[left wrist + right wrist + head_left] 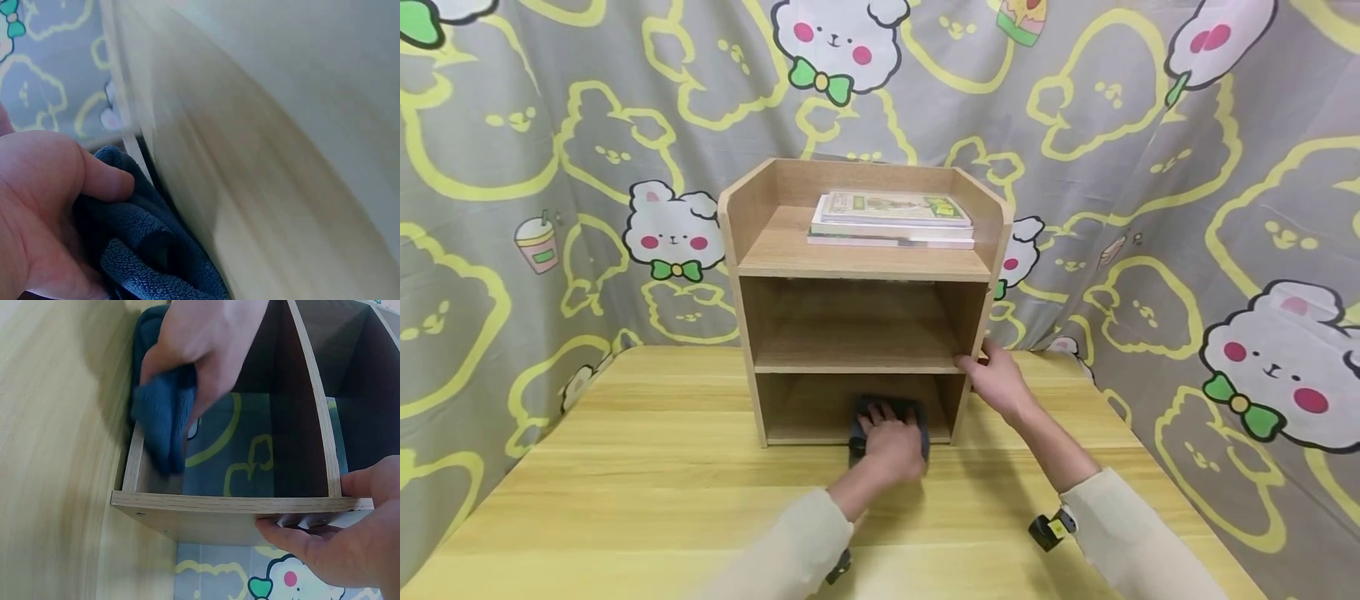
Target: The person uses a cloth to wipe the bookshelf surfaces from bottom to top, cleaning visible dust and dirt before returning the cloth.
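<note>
A small wooden shelf unit point(868, 265) stands on the table. My left hand point(892, 443) is at the front of its bottom compartment, gripping a dark blue cloth point(159, 250). In the right wrist view the cloth point(162, 419) hangs folded from the fingers over the bottom board's front edge, slightly blurred. The left thumb lies over the cloth in the left wrist view. My right hand point(997, 381) holds the unit's right side panel point(250, 504) at the height of the middle board, with the thumb and fingers on opposite faces of it.
Several books point(891, 221) lie stacked on the unit's top shelf. The middle board point(857, 358) spans the unit above the left hand. A patterned curtain point(625, 100) hangs behind and on both sides of the wood-grain table point(647, 467).
</note>
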